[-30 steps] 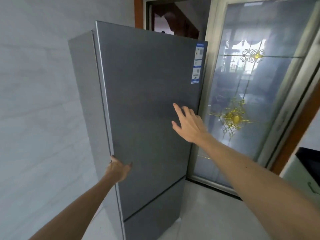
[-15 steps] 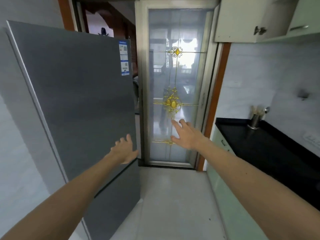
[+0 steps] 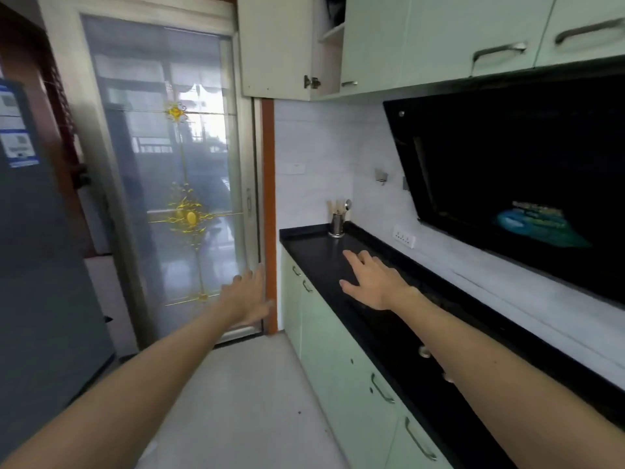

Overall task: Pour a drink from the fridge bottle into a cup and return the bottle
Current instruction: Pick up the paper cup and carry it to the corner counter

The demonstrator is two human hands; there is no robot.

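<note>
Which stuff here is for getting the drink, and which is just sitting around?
For the job: tall grey fridge; empty left hand; empty right hand.

Just there: steel utensil holder; black countertop; frosted glass door. No bottle or cup visible.

Both forearms are bare, with no sleeve in view. The left hand (image 3: 245, 297) and right hand (image 3: 373, 280) wear no glove, ring or watch.

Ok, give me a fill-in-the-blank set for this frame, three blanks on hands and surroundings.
1. Both hands are open and hold ____.
2. The right hand hovers over the ____ stone countertop.
3. The steel utensil holder stands at the countertop's ____ end.
4. The left hand shows before the ____ door.

Missing: nothing; black; far; glass
</note>
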